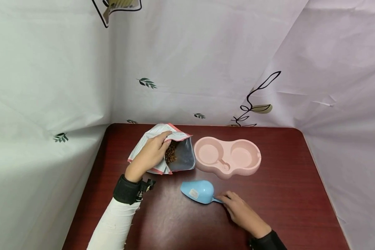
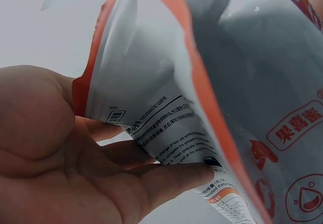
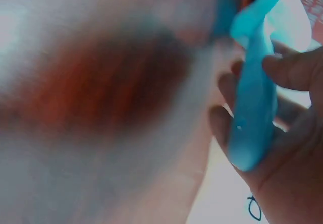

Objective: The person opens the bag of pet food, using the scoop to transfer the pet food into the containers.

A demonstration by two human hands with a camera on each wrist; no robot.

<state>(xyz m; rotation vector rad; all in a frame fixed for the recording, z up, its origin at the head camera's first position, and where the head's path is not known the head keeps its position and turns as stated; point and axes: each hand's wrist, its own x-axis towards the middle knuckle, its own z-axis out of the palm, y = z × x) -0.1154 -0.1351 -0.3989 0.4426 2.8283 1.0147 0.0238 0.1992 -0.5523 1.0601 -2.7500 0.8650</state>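
Note:
A white-and-red food bag lies at the left of the table, its mouth facing right and brown kibble showing inside. My left hand reaches over it and grips the upper side near the opening; close up, the fingers lie against the printed side of the bag. My right hand holds a light blue scoop by its handle, low over the front middle of the table. In the right wrist view the fingers and thumb wrap the scoop's handle. The scoop's bowl points left, its inside hidden.
A pink double pet bowl stands right of the bag, close against its mouth. The dark red table ends at the back against a white patterned cloth, which also hangs on both sides.

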